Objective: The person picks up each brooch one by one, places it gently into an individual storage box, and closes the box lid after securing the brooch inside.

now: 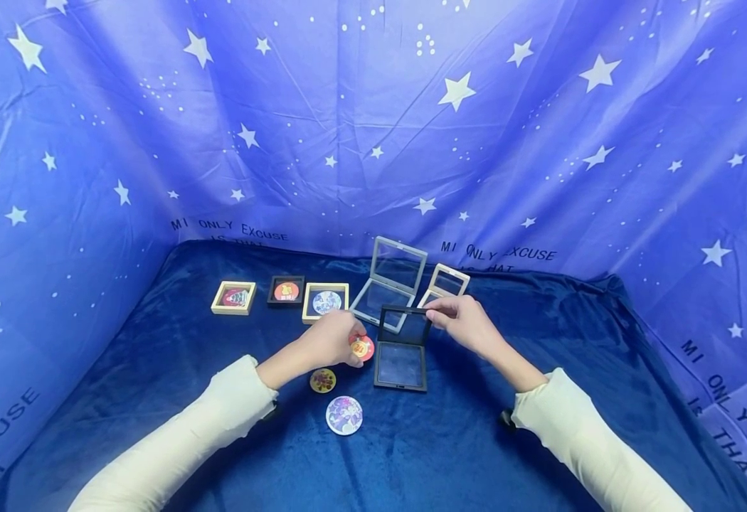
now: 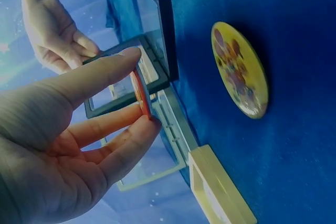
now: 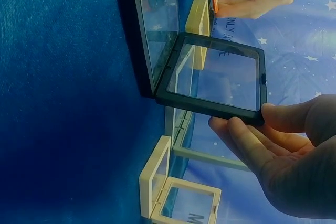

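Between thumb and fingers, the left hand (image 1: 331, 338) pinches a round red badge (image 1: 362, 348) by its rim; the left wrist view shows the badge (image 2: 140, 93) edge-on. A black frame case (image 1: 401, 365) with clear panes stands unfolded on the cloth just right of the badge. The right hand (image 1: 466, 323) grips the upper corner of its raised lid, thumb on one side and fingers on the other, as in the right wrist view (image 3: 283, 156). A yellow badge (image 1: 323, 380) and a purple-and-white badge (image 1: 344, 415) lie nearer the front.
Behind the black case stand an unfolded grey frame (image 1: 383, 304) and a smaller cream frame (image 1: 448, 279). To the left lie two pale frames (image 1: 233, 298) (image 1: 325, 321) and a black frame (image 1: 286, 304) holding badges. Dark blue cloth (image 1: 252, 455) covers the surface; a starry curtain (image 1: 322, 92) surrounds it.
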`<state>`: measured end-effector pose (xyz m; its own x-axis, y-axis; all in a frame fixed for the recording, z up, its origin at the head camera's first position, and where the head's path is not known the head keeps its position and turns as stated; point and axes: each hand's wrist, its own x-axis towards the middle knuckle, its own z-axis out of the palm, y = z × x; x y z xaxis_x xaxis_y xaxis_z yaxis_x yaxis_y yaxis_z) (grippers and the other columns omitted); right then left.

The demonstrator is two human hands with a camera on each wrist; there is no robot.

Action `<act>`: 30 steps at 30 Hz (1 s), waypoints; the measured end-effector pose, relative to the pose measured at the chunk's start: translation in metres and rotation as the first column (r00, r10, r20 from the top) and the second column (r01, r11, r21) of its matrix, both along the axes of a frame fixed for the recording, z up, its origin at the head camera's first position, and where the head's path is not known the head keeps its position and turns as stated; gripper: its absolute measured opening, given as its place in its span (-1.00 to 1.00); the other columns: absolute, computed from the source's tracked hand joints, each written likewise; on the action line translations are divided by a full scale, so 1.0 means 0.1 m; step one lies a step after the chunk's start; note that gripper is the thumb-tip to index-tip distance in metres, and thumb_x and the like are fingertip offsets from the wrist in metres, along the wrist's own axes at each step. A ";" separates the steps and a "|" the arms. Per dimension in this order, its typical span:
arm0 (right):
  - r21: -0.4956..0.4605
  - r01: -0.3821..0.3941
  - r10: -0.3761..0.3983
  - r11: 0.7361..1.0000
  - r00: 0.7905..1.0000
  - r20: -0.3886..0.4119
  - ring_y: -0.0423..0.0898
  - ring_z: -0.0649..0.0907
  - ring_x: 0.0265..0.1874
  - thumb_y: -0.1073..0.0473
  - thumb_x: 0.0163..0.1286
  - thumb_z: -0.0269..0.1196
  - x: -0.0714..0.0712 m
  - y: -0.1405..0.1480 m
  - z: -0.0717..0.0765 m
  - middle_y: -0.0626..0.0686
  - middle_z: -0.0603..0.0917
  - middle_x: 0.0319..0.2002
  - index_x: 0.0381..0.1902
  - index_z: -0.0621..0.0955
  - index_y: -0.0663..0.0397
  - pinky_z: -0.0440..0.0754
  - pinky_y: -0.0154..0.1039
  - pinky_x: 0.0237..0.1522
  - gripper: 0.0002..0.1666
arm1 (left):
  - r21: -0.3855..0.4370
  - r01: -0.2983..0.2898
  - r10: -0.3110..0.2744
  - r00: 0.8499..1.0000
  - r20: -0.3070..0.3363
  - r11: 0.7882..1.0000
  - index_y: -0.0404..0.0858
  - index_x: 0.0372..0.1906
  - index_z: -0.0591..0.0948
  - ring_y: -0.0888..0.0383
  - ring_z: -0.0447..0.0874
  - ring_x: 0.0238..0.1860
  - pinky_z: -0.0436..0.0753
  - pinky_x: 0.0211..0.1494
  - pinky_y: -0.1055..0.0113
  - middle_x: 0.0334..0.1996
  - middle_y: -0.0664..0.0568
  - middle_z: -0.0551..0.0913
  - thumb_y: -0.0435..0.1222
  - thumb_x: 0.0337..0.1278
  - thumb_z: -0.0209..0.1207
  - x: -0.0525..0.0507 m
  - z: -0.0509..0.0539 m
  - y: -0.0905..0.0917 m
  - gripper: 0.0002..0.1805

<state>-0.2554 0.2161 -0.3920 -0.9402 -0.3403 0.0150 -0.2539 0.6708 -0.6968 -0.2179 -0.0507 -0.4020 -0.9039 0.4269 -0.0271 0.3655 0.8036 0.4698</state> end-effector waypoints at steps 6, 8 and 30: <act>-0.015 -0.005 0.006 1.000 1.000 0.028 0.21 0.77 -0.06 0.20 0.53 0.20 -0.01 0.00 0.01 0.24 0.78 -0.03 0.04 0.73 0.20 0.74 -0.03 -0.07 -0.72 | 0.002 0.040 -0.040 0.999 -0.008 0.999 -0.34 -0.05 0.76 0.05 0.64 -0.16 0.64 -0.04 0.13 -0.16 -0.09 0.78 -0.25 -0.15 0.60 0.02 0.03 0.09 -0.52; -0.015 -0.006 0.006 1.000 1.000 0.027 0.21 0.77 -0.07 0.20 0.53 0.20 -0.02 0.00 0.01 0.24 0.78 -0.04 0.04 0.73 0.21 0.74 -0.04 -0.08 -0.72 | -0.002 0.046 -0.046 0.999 -0.015 0.999 -0.33 -0.04 0.76 0.03 0.66 -0.10 0.65 0.01 0.11 -0.13 -0.09 0.77 -0.24 -0.16 0.61 0.03 0.04 0.12 -0.51; -0.010 -0.011 0.011 1.000 1.000 0.011 0.22 0.77 -0.18 0.25 0.50 0.23 -0.04 -0.01 0.03 0.26 0.80 -0.17 -0.01 0.74 0.28 0.72 -0.13 -0.20 -0.75 | -0.009 0.166 -0.166 0.985 -0.050 0.986 -0.32 0.01 0.75 0.11 0.66 -0.15 0.67 -0.02 0.24 -0.14 -0.08 0.73 -0.24 -0.12 0.59 -0.04 0.11 0.39 -0.49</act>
<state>-0.2596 0.2153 -0.3887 -0.9364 -0.3509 0.0078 -0.2536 0.6612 -0.7060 -0.2217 -0.0122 -0.3915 -0.8209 0.5708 0.0147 0.5170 0.7321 0.4436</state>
